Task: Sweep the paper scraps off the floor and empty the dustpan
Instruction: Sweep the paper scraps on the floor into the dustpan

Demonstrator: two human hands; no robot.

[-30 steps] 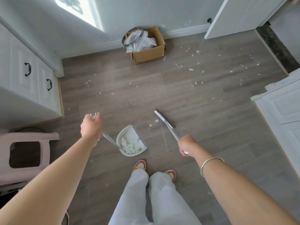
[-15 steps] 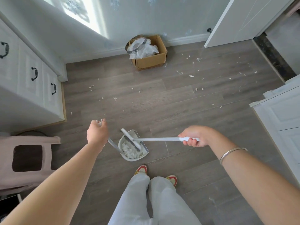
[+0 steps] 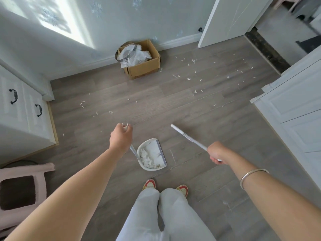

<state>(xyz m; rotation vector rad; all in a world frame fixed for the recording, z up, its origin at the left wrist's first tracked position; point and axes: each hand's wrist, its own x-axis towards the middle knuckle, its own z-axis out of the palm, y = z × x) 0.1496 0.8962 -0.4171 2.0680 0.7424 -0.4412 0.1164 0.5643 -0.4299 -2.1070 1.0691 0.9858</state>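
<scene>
The dustpan sits on the floor just ahead of the person's shoes. Its straight edge faces right, and a heap of paper scraps lies against its round wall. The left hand grasps the top of its long handle. The right hand grasps the broom, which is apart from the pan. Loose scraps lie toward the cardboard box at the wall. A wide strip of floor runs between the left cabinet and the right cabinet.

daylight, bright | sun patch on wall upper left | soft shadows | wide-angle bending at edges | slight blur upper right
</scene>
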